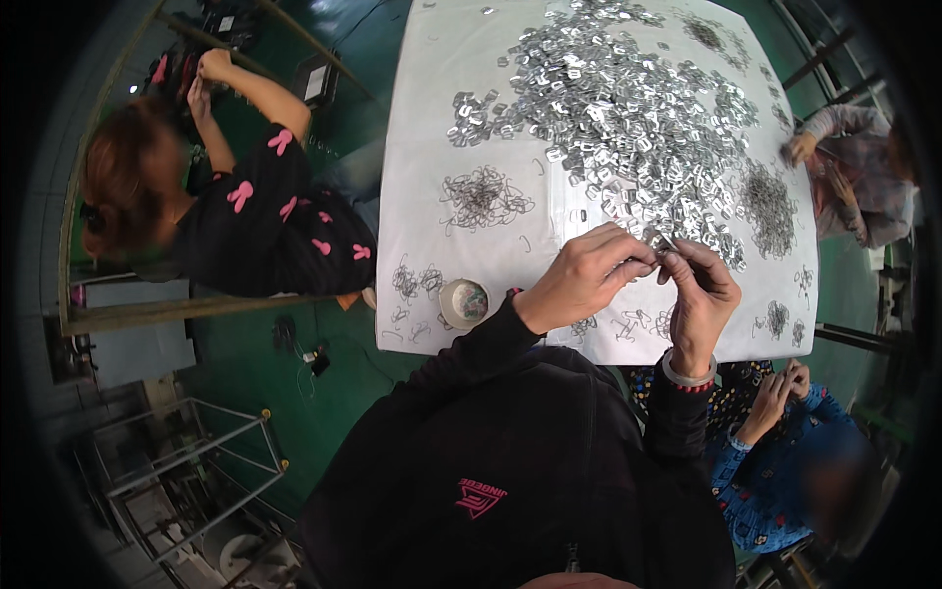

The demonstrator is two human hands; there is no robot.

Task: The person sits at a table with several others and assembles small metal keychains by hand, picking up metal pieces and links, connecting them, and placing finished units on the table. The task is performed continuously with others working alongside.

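My left hand (592,276) and my right hand (699,294) meet above the near part of the white-covered table (446,74), fingertips pinched close together. Between them is a small silvery metal piece, mostly hidden by the fingers; which hand bears it more I cannot make out. Just beyond my hands spreads a large heap of small, flat, shiny metal buckle-like pieces (613,108). A tangle of thin bent wire pieces (481,198) lies to the left of the heap, and another wire pile (768,208) to its right. Smaller wire clusters (633,324) sit near the front edge.
A small round tub (463,303) stands by my left forearm. Co-workers sit around: one in a black top with pink shapes (285,211) at left, one at far right (863,182), one in blue patterned clothes (770,481) close on my right. A metal frame cart (196,471) stands lower left.
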